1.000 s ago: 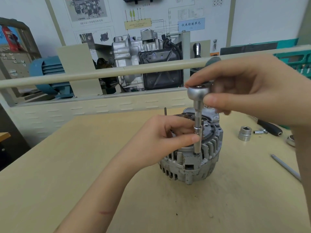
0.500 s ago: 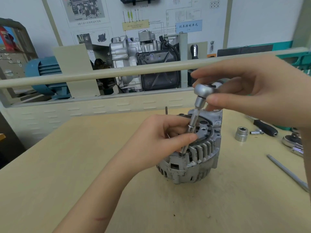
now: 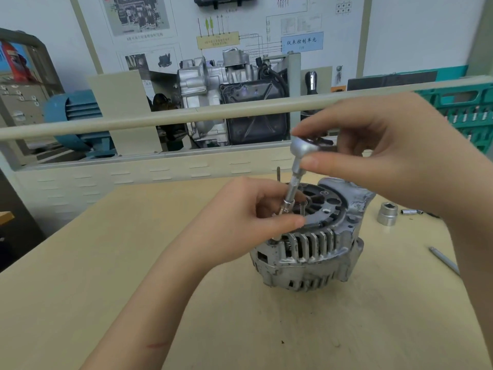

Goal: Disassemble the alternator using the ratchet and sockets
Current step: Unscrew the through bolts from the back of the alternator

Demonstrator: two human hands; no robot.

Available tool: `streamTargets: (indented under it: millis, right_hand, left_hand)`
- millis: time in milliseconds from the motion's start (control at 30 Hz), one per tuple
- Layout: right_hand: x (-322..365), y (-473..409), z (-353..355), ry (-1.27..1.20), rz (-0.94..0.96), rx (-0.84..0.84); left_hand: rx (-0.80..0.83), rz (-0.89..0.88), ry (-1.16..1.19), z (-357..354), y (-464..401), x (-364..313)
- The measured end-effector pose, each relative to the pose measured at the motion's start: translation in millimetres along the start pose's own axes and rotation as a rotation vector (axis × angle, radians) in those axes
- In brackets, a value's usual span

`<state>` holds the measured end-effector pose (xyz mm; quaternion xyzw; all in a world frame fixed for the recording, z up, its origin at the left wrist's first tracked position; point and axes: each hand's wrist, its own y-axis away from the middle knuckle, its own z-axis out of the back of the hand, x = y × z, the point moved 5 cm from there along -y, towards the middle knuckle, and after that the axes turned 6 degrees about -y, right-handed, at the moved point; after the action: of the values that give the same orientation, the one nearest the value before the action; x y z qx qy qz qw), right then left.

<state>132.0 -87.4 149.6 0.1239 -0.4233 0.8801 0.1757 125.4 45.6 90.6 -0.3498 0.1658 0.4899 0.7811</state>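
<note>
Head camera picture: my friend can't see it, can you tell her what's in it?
A person's right hand pinches the round head of a ratchet while the left hand pinches its tilted extension bar over a grey alternator on a tan table. A loose socket stands to the right.

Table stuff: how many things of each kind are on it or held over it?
Alternator: 1
Ratchet with extension, gripped by both hands (left, right): 1
Loose sockets: 2, a big one and a small one
Thin metal rod: 1
Total: 5
</note>
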Motion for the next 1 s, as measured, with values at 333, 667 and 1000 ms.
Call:
streamTargets:
  millis: [333, 667, 1000]
  right_hand:
    - [12.7, -7.4, -23.7, 0.078, 0.038, 0.065]
    - [28.1, -34.0, -23.0, 0.501, 0.007, 0.082]
    - [22.2, -32.8, -29.3, 0.390, -0.050, 0.070]
  left_hand:
    - [0.261, -0.069, 0.065, -1.1, 6.7, -2.5]
    - [0.040, -0.119, -0.070, 26.4, 1.6, 5.4]
    - [0.110, -0.100, -0.007, 26.6, 1.0, 14.0]
